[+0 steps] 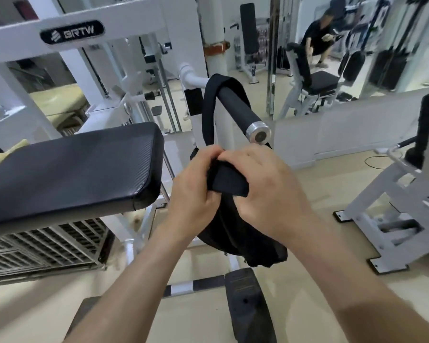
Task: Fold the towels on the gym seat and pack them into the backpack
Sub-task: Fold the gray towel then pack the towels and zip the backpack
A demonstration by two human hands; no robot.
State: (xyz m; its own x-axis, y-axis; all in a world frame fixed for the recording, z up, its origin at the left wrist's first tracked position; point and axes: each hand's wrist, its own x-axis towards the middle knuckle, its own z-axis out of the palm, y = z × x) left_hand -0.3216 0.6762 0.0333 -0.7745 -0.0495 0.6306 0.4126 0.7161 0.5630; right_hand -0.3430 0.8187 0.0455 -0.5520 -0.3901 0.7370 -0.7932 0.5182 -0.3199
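A black backpack (235, 233) hangs by its strap (208, 105) from the black handle bar (240, 107) of a gym machine. My left hand (196, 189) and my right hand (265, 186) both grip the black fabric (227, 180) at the top of the backpack, fingers curled round it. The black padded gym seat (70, 167) lies to the left, its top bare. A pale yellow cloth (0, 157) peeks out at the seat's far left edge; I cannot tell if it is a towel.
White machine frames (134, 28) stand behind the seat, and another white machine (391, 194) stands on the right. A metal grate (42, 243) sits under the seat. A person sits on a bench (320, 38) far back. Beige floor (307, 293) lies below.
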